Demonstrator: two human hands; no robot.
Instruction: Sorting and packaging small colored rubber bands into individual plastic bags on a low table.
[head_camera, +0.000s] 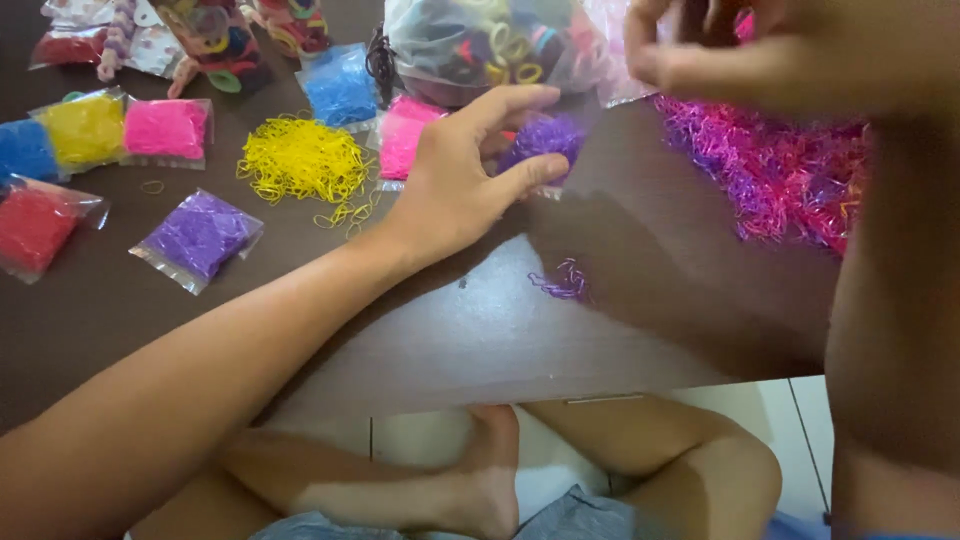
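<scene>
My left hand (465, 180) reaches across the dark table (470, 330) and grips a small bag of purple rubber bands (545, 138) between thumb and fingers. My right hand (740, 55) is raised at the top right, close to the camera, fingers pinched together above a mixed pink and purple pile of bands (770, 170); what it pinches is hidden. A few loose purple bands (563, 282) lie on the table below the left hand.
A loose yellow band pile (300, 160) lies left of my hand. Small bags in purple (198, 238), red (35, 228), pink (165, 130), yellow (82, 130) and blue (338, 85) are spread at left. A large clear bag of hair ties (480, 45) stands at the back.
</scene>
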